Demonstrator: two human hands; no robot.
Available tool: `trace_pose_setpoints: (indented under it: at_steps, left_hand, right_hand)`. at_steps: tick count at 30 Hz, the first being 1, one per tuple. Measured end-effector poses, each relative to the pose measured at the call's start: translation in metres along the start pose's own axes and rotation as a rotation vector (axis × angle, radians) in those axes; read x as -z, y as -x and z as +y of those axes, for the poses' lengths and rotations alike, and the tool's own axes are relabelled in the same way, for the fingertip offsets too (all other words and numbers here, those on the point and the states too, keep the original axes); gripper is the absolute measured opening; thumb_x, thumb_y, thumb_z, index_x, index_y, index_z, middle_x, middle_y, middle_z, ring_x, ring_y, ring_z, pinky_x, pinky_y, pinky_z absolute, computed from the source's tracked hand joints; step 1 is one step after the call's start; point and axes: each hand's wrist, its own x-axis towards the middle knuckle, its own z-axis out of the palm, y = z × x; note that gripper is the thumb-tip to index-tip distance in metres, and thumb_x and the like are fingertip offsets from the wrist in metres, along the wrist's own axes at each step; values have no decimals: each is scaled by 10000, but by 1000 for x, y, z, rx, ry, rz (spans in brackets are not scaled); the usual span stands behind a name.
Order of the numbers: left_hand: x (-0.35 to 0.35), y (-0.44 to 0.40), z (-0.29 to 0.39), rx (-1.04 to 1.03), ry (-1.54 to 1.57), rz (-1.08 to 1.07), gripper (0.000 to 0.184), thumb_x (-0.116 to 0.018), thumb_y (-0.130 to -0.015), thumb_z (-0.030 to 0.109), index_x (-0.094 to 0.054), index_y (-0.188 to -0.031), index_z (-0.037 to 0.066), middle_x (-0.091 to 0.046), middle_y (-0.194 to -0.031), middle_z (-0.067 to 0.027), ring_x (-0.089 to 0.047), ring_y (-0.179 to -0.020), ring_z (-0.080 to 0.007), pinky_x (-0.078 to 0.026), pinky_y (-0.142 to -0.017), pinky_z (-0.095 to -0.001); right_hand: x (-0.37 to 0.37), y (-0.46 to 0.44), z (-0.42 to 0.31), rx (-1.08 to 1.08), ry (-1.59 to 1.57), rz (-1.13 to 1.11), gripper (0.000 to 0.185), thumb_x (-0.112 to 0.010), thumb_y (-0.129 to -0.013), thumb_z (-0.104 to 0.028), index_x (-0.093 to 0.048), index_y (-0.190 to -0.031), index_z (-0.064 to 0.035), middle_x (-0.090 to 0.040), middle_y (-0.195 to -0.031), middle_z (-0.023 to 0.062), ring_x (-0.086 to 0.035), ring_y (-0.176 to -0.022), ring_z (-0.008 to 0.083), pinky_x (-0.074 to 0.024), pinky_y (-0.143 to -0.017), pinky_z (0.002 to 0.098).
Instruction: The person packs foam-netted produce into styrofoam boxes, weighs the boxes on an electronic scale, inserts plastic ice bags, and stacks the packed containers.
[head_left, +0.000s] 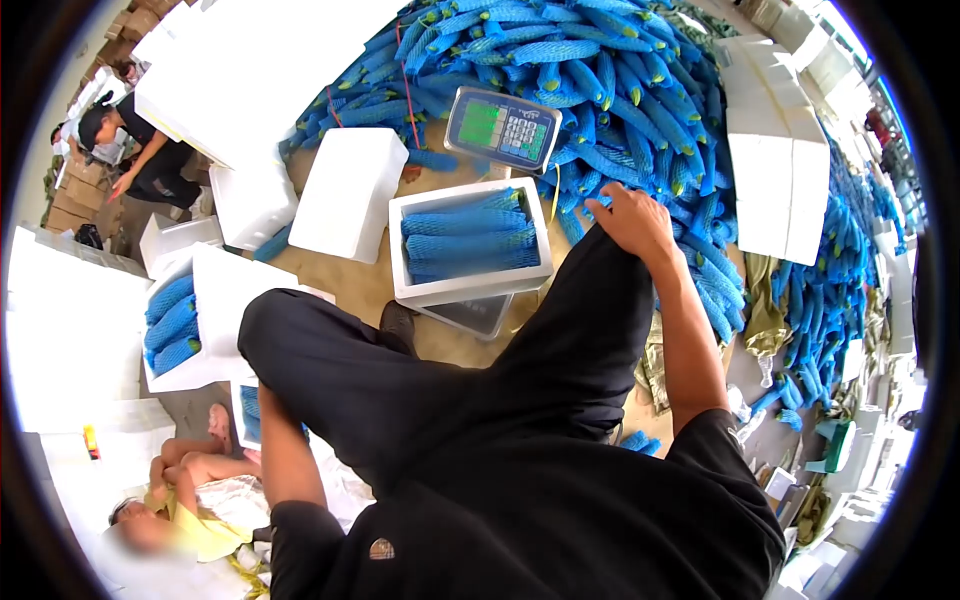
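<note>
My right hand (632,222) rests on my right knee with its fingers loosely apart and nothing in them. Of my left arm only the forearm (287,455) shows; the hand is hidden behind my left thigh. In front of my legs, a white foam box (475,292) sits on a scale platform (482,318). Inside lie several long vegetables in blue foam netting (470,240). Behind the box stands the scale's display unit (503,127), its screen lit green. Close beyond my right hand is a large heap of blue-netted vegetables (620,85) with green ends.
A white foam slab (350,190) leans left of the box. Another foam box (205,365) holds netted vegetables at left. One person (155,150) bends at upper left; another in yellow (205,520) sits at lower left. Tall foam boxes (775,170) stand at right.
</note>
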Motion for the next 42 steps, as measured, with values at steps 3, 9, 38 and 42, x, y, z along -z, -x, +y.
trace_pose_setpoints:
  at_steps: [3,9,38,42]
  left_hand:
    - [4,-13,-15,54,-6,-13,576,-523,-1105,433,-499,-1500,15,-667,-1339,-167,-658,-1199,-276,-528,-1054,-400]
    - [11,-45,-49,189,-21,-32,572,-532,-1103,412,-485,-1508,11,-659,-1351,-172,-646,-1227,-282,-514,-1076,-399]
    - [80,-168,-192,567,-992,-303,742,-761,-986,268,-393,-1586,34,-620,-1398,-177,-610,-1236,-266,-489,-1059,-390]
    - [86,-167,-196,487,-967,-289,866,-838,-923,308,-370,-1600,35,-642,-1322,-160,-616,-1218,-262,-492,-1060,-393]
  right_hand:
    - [0,5,-17,140,44,-103,488,-635,-973,-489,-694,-1201,-61,-775,-1045,199,-738,-1028,368,-576,-855,514]
    - [-79,-18,-93,341,-86,-366,350,-621,-965,-354,-690,-1165,-75,-763,-1048,147,-723,-1028,380,-580,-864,502]
    - [-234,-2,-222,416,-221,-400,774,-891,-623,-336,-587,-1295,-102,-607,-1242,162,-578,-1171,379,-452,-1007,486]
    - [-240,3,-215,470,-268,-319,727,-888,-635,-325,-596,-1264,-105,-624,-1221,151,-594,-1156,375,-452,-986,487]
